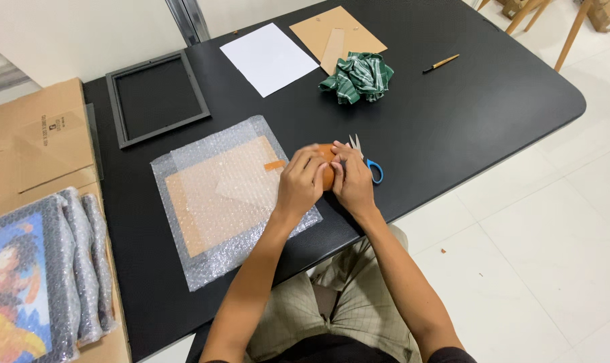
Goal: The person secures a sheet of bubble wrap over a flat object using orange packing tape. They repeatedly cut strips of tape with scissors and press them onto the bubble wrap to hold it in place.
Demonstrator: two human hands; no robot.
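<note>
Both my hands meet over a brown roll of tape [327, 173] at the right edge of a bubble-wrapped flat package [227, 195] on the black table [453, 114]. My left hand [299, 183] grips the roll from the left. From the right, my right hand [351, 180] closes on it, fingertips at its top. A short strip of brown tape [274, 165] sticks on the wrap beside my left hand. Blue-handled scissors [367, 161] lie just right of my right hand, partly hidden.
An empty black picture frame [156, 97] lies at the back left, with a white sheet [268, 57], a brown backing board [335, 32], a crumpled green cloth [359, 76] and a pencil [441, 63] behind. Cardboard and a wrapped colourful picture [22, 282] sit left.
</note>
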